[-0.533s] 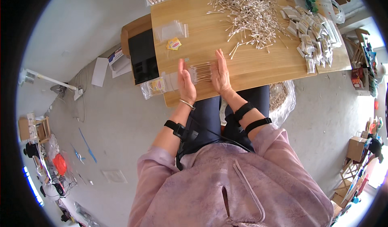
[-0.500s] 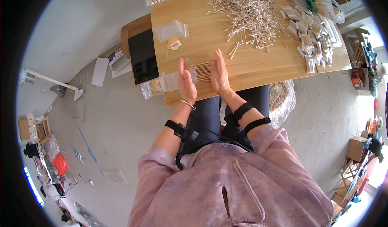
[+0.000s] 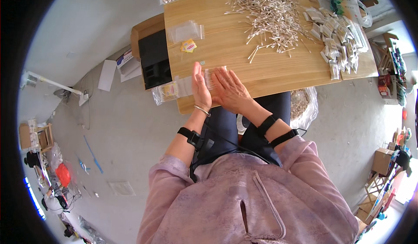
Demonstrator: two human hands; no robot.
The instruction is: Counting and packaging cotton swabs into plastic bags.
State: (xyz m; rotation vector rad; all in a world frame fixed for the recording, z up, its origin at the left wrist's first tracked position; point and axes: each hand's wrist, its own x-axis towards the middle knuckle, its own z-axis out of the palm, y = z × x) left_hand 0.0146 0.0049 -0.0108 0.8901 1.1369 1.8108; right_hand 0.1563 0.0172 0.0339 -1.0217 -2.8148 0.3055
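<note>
A row of cotton swabs (image 3: 210, 75) lies side by side near the front edge of the table. Along its left end my left hand (image 3: 201, 91) stands on edge, its fingers stretched out. Palm down, my right hand (image 3: 231, 89) rests flat over the right part of the row and hides some of it; its fingers are extended. Left of my left hand lies a clear bag of swabs (image 3: 167, 91) with a yellow card in it, at the table's front left corner.
A big pile of loose swabs (image 3: 270, 13) covers the far middle of the table (image 3: 287, 72). Filled small bags (image 3: 342, 39) heap at the right. Clear bags (image 3: 187, 31) and yellow cards (image 3: 188, 46) lie at the left, beside a box with a black panel (image 3: 154, 59).
My right hand has turned from standing on edge at the swabs' right end to lying flat over them. My left hand stays nearly where it was.
</note>
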